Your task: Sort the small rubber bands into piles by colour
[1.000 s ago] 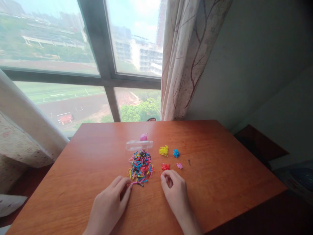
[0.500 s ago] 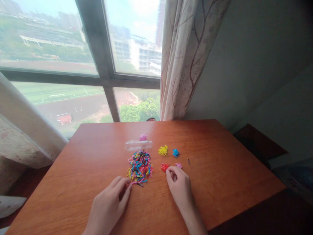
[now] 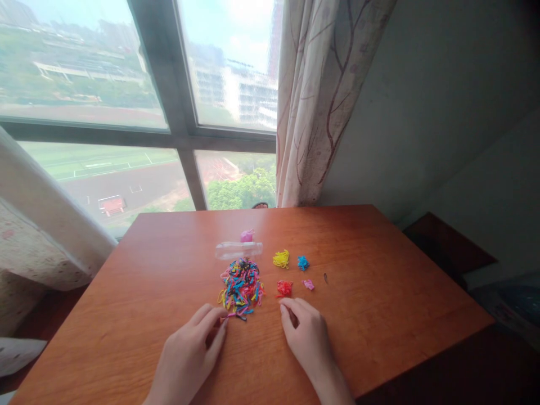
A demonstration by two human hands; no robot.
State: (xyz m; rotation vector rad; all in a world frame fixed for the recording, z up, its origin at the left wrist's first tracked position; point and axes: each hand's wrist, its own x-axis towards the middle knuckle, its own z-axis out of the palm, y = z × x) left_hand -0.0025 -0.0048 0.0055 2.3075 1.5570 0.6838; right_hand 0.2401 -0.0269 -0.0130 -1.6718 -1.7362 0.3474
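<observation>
A heap of mixed-colour rubber bands (image 3: 241,286) lies on the wooden table (image 3: 248,360). At its lower left edge, my left hand (image 3: 192,343) has thumb and forefinger closed on a pink rubber band. My right hand (image 3: 306,332) is just below a small pile of red rubber bands (image 3: 284,288). Its thumb and forefinger are pinched, and nothing shows between them. Beyond the red pile are yellow rubber bands (image 3: 280,259) and blue rubber bands (image 3: 302,262). A few pink rubber bands (image 3: 309,284) sit to its right, with a single black rubber band (image 3: 325,278) farther right.
Behind the mixed heap lies a clear plastic bottle (image 3: 238,250) on its side. A pink object (image 3: 247,235) stands just past it. The window (image 3: 181,135) and a patterned curtain (image 3: 312,112) are beyond the table's far edge.
My right hand has drawn back from the red pile, slightly left and towards me, uncovering the red and pink bands. My left hand has hardly moved.
</observation>
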